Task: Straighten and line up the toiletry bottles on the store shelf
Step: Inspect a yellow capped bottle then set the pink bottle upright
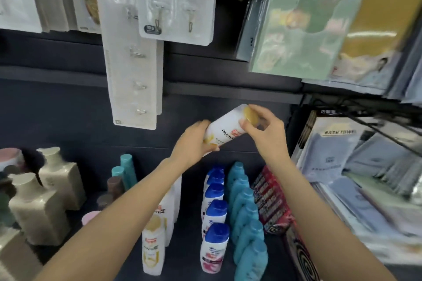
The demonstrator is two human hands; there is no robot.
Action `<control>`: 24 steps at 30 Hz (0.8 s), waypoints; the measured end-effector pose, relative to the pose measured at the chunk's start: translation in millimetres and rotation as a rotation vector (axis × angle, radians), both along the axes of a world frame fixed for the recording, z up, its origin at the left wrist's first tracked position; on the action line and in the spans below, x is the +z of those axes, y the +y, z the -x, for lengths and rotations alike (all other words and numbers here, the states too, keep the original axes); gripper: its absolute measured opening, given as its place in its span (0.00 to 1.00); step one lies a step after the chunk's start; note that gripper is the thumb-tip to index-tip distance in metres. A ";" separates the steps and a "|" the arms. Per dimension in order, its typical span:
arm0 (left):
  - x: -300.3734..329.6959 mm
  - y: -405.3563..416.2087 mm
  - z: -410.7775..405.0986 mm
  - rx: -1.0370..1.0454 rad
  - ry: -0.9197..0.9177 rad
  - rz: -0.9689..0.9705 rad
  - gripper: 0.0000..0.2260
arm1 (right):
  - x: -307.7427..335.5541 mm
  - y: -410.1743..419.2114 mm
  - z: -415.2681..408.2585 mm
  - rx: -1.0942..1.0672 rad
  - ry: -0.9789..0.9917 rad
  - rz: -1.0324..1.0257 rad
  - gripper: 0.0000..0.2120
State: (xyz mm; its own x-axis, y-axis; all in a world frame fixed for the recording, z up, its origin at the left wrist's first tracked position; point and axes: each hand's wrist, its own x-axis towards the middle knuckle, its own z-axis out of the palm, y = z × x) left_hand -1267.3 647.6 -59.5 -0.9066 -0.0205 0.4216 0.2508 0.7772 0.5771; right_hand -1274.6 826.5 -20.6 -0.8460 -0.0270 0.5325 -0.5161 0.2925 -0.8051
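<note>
A white shampoo bottle [225, 129] with a gold cap was held up in the air above the dark shelf [189, 223], well clear of the rows below. It lay tilted, its long axis running from lower left to upper right, the cap end pointing up and to the right. The left hand [194, 141] gripped its base, fingers curled round the bottom. The right hand [265, 126] pinched the cap end between thumb and fingertips.

Below, on the shelf, stood a row of matching white bottles [153, 246], a row of white bottles with blue caps [214, 223] and a row of teal bottles [246, 223] just beside them. Beige pump bottles [41, 207] stood to the left. Packs of hooks [175, 0] hung above, and bagged bath towels [338, 155] filled the rack on the right.
</note>
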 end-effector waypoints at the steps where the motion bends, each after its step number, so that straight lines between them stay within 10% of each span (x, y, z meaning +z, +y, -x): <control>1: 2.4 4.5 -5.6 0.026 0.023 0.032 0.24 | 2.2 7.1 -3.1 0.026 -0.013 -0.014 0.19; 10: 20.7 22.0 -56.1 0.193 0.277 0.395 0.25 | 1.2 22.0 -40.4 0.086 -0.278 0.384 0.16; 24: 36.9 -39.2 -87.5 -0.175 -0.282 0.271 0.33 | -4.6 24.4 -66.8 0.371 -0.218 0.441 0.12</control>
State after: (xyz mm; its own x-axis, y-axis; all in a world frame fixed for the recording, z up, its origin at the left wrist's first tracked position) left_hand -1179.8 608.5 -22.6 -0.9671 0.2212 0.1260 0.2541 0.8698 0.4230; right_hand -1207.8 850.9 -25.2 -0.9130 -0.1566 0.3767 -0.3300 -0.2594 -0.9076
